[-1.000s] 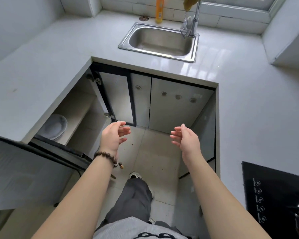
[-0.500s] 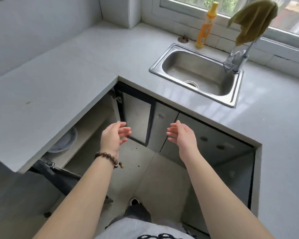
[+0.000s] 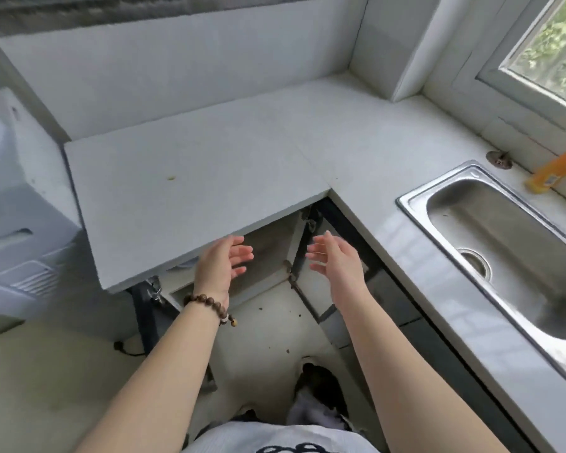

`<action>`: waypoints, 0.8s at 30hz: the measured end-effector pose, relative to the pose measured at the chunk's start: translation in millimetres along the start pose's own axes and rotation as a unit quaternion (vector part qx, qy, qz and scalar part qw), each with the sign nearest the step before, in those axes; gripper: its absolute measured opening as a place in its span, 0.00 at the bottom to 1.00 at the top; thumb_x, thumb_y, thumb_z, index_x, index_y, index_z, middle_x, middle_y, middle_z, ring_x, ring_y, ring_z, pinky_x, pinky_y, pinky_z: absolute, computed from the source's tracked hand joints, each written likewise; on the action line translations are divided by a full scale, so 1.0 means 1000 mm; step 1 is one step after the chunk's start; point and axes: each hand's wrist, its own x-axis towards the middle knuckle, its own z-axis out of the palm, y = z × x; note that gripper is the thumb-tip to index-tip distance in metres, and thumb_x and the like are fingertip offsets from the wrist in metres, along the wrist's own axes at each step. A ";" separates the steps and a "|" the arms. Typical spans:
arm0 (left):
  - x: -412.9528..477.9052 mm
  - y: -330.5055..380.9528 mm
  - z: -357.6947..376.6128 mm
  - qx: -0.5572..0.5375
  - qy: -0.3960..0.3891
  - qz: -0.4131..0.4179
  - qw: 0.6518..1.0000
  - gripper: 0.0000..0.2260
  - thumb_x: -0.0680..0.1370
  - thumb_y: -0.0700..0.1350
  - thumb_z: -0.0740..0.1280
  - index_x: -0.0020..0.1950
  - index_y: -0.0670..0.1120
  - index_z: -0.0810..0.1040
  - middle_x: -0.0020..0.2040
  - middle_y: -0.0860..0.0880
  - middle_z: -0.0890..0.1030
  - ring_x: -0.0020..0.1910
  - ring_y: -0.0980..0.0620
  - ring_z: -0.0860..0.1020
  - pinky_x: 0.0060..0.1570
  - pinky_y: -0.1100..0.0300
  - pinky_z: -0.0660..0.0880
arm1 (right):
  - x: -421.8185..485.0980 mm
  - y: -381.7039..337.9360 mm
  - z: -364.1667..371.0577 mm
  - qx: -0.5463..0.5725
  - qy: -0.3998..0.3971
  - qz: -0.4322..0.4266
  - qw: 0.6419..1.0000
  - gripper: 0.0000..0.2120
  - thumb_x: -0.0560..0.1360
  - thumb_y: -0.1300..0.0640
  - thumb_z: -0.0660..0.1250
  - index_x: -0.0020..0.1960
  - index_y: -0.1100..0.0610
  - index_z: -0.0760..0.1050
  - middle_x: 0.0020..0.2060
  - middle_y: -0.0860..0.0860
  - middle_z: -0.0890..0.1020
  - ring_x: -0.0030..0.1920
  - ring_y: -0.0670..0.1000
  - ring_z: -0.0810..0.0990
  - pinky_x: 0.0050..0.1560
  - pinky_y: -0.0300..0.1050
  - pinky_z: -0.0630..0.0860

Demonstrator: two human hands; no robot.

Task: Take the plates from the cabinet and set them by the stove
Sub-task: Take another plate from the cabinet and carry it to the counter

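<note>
A pale L-shaped countertop [image 3: 209, 165] wraps the corner, with a small yellowish speck [image 3: 171, 178] on its left run. A stainless steel sink [image 3: 517, 223] is set into the right run, its round drain [image 3: 474, 261] showing in the basin. Behind the sink, an orange bottle [image 3: 553, 173] stands near the window [image 3: 549, 50], with a small metal strainer [image 3: 499, 157] lying just beside it. A white appliance [image 3: 17, 204] stands at far left. Brown crumbs [image 3: 287, 350] dot the tiled floor [image 3: 268, 325].

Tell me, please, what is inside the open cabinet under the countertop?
A bare shelf and a hinge show. Only a pale sliver, probably a plate rim, peeks out beside the left hand; the countertop covers the rest.
</note>
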 end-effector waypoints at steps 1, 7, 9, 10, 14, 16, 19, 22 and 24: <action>0.004 0.002 -0.003 -0.007 0.019 0.004 1.000 0.12 0.80 0.50 0.60 0.50 0.47 0.81 0.43 0.48 0.85 0.44 0.51 0.84 0.43 0.56 0.78 | 0.009 -0.004 0.008 -0.009 -0.023 -0.001 1.000 0.14 0.81 0.50 0.58 0.49 0.55 0.79 0.44 0.54 0.84 0.45 0.51 0.83 0.50 0.48 0.81; 0.016 0.015 -0.009 -0.080 0.152 0.019 0.985 0.12 0.81 0.49 0.59 0.50 0.46 0.80 0.43 0.47 0.86 0.44 0.49 0.83 0.42 0.56 0.76 | 0.064 -0.028 0.042 -0.053 -0.149 -0.004 0.987 0.13 0.81 0.51 0.60 0.49 0.56 0.80 0.41 0.52 0.84 0.42 0.49 0.84 0.43 0.43 0.79; 0.015 0.016 -0.008 -0.108 0.191 0.023 0.975 0.11 0.81 0.48 0.60 0.50 0.46 0.80 0.41 0.48 0.86 0.44 0.49 0.84 0.42 0.56 0.75 | 0.079 -0.035 0.050 -0.065 -0.188 -0.006 0.980 0.13 0.81 0.51 0.60 0.48 0.56 0.80 0.40 0.52 0.84 0.41 0.49 0.84 0.42 0.43 0.79; 0.014 0.016 -0.008 -0.121 0.211 0.025 0.970 0.11 0.81 0.48 0.60 0.50 0.46 0.80 0.41 0.49 0.86 0.44 0.49 0.84 0.41 0.57 0.75 | 0.085 -0.038 0.055 -0.071 -0.207 -0.009 0.976 0.13 0.81 0.51 0.60 0.48 0.56 0.80 0.39 0.51 0.84 0.41 0.49 0.84 0.42 0.43 0.79; 0.006 0.011 -0.006 -0.146 0.272 0.025 0.951 0.11 0.81 0.48 0.60 0.50 0.47 0.80 0.43 0.49 0.86 0.46 0.50 0.84 0.43 0.57 0.74 | 0.102 -0.042 0.068 -0.101 -0.269 -0.010 0.958 0.13 0.81 0.50 0.60 0.48 0.55 0.80 0.40 0.51 0.84 0.42 0.50 0.84 0.47 0.47 0.81; 0.002 0.008 -0.007 -0.155 0.299 0.024 0.941 0.10 0.81 0.47 0.60 0.49 0.47 0.81 0.43 0.48 0.86 0.46 0.49 0.84 0.43 0.56 0.74 | 0.106 -0.042 0.075 -0.106 -0.293 -0.004 0.950 0.13 0.81 0.51 0.60 0.48 0.56 0.80 0.41 0.52 0.84 0.42 0.51 0.85 0.45 0.46 0.80; -0.001 0.003 -0.012 -0.164 0.324 0.022 0.931 0.10 0.81 0.47 0.60 0.49 0.47 0.81 0.44 0.46 0.86 0.47 0.48 0.84 0.44 0.55 0.75 | 0.109 -0.040 0.088 -0.113 -0.324 0.001 0.939 0.12 0.81 0.52 0.60 0.48 0.57 0.80 0.41 0.53 0.84 0.41 0.49 0.85 0.39 0.41 0.79; 0.001 -0.001 -0.018 -0.173 0.335 0.019 0.926 0.10 0.81 0.46 0.60 0.51 0.46 0.80 0.45 0.45 0.85 0.47 0.49 0.84 0.47 0.54 0.76 | 0.109 -0.035 0.101 -0.122 -0.346 0.002 0.930 0.11 0.81 0.53 0.60 0.49 0.56 0.79 0.42 0.53 0.84 0.42 0.50 0.85 0.39 0.40 0.78; 0.003 -0.005 -0.021 -0.175 0.340 0.019 0.924 0.10 0.81 0.47 0.60 0.51 0.46 0.81 0.46 0.45 0.85 0.46 0.49 0.84 0.47 0.54 0.76 | 0.109 -0.030 0.110 -0.130 -0.355 0.005 0.926 0.10 0.81 0.54 0.60 0.49 0.56 0.79 0.42 0.53 0.84 0.44 0.51 0.85 0.41 0.42 0.79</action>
